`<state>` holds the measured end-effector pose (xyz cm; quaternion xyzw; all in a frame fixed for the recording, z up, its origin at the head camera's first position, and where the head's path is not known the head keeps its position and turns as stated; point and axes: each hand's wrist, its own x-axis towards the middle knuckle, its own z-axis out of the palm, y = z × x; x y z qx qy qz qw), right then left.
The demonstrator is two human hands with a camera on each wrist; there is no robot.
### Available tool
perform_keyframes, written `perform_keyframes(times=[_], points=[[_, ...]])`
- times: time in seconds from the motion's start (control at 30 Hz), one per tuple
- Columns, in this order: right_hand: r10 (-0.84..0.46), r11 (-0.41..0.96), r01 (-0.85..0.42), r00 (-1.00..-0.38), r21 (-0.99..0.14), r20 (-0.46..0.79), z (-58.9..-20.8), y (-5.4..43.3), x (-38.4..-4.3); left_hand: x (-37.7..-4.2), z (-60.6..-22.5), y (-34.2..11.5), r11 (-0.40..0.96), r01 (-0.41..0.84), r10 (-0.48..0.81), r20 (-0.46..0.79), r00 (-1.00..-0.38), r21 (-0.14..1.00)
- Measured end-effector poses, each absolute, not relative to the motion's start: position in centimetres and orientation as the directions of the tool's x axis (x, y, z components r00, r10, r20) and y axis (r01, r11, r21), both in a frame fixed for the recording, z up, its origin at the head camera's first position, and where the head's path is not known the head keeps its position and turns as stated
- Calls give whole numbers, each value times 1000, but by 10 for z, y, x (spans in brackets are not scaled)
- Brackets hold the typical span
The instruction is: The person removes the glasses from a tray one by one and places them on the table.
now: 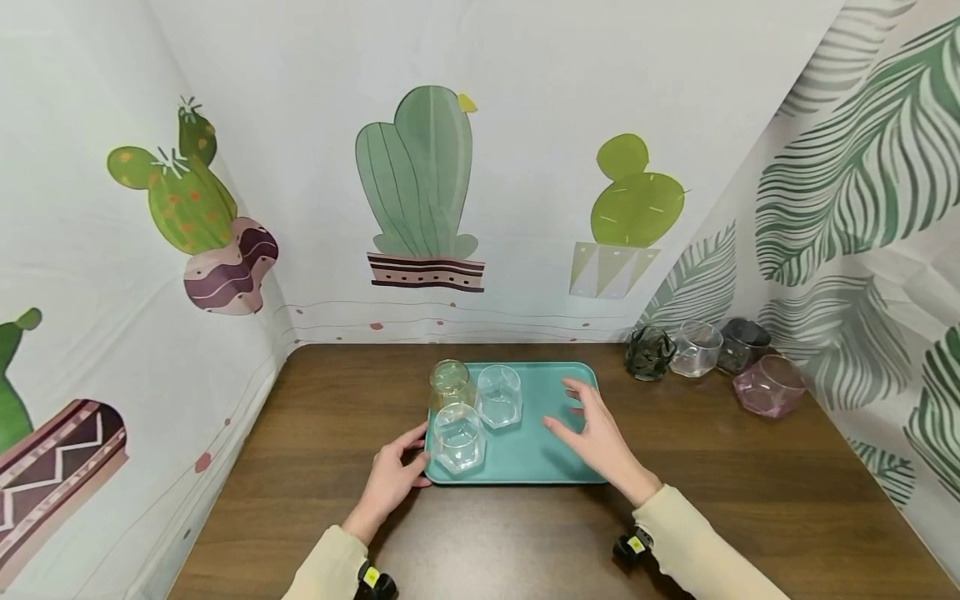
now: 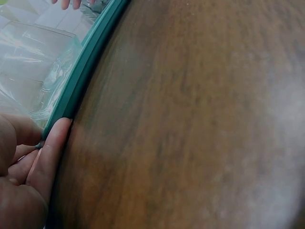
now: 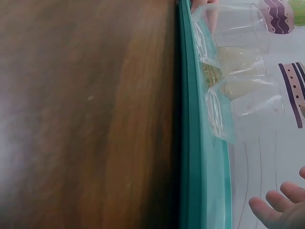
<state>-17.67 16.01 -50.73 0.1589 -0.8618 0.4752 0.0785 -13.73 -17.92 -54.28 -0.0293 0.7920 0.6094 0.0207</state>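
Left hand (image 1: 392, 479) grips the tray (image 1: 537, 429) to its right.

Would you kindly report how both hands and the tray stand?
Left hand holding tray near left corner; right hand above tray, holding nothing; three glasses on tray's left side.

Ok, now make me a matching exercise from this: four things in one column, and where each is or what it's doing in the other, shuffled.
Things:
1. Pink see-through cup
2. Yellow-green see-through cup
3. Left hand
4. Right hand

Places or states:
A. Gripping the left edge of the teal rectangular tray
B. On the tray's far-left part
C. Open above the tray's right side, holding nothing
D. Off the tray, toward the right of the brown wood-grain table

Pairs: 1-D, 2-B, 3-A, 4-C
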Motion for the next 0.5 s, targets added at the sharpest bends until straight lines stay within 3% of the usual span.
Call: perform_keyframes(times=[0.5], points=[[-261, 469, -295, -947, -833, 189, -507, 125, -197, -137, -543, -181, 246, -62, -3, -64, -998, 967]])
